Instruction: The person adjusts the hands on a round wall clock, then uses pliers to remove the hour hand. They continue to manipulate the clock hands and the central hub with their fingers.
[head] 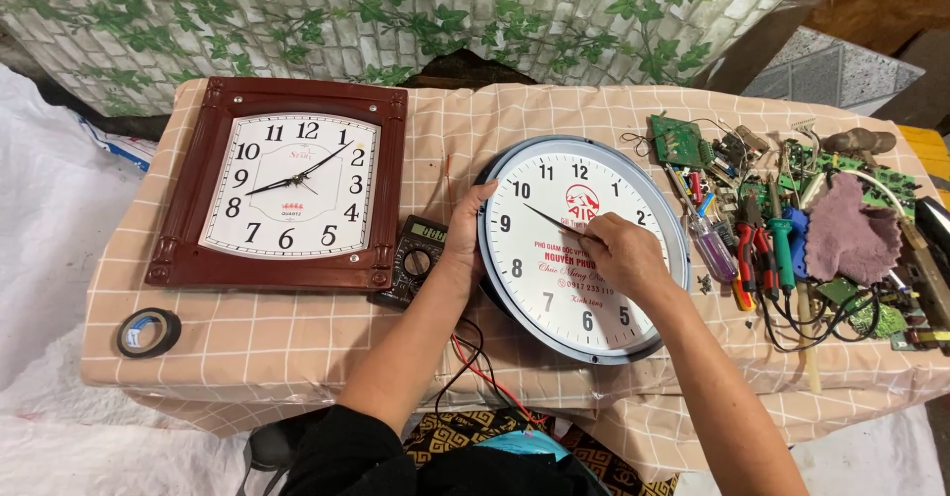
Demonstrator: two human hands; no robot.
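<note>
multimeter screen [427,231]: small grey rectangle with dark digits, centre, between the two clocks | round clock's face [554,288]: red emblem and red lettering on white

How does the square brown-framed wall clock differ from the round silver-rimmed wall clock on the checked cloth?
The square brown-framed wall clock lies untouched; the round silver-rimmed wall clock is steadied by the left hand while the right hand works at its centre. The square one lies left, the round one centre. Both have white dials and black numerals.

Round clock [554,288] at centre of worktop [297,328], square clock [287,184] to its left, multimeter [416,256] between them, tape roll [148,333] near left front corner, screwdrivers [757,248] and circuit boards [678,140] at right.
</note>
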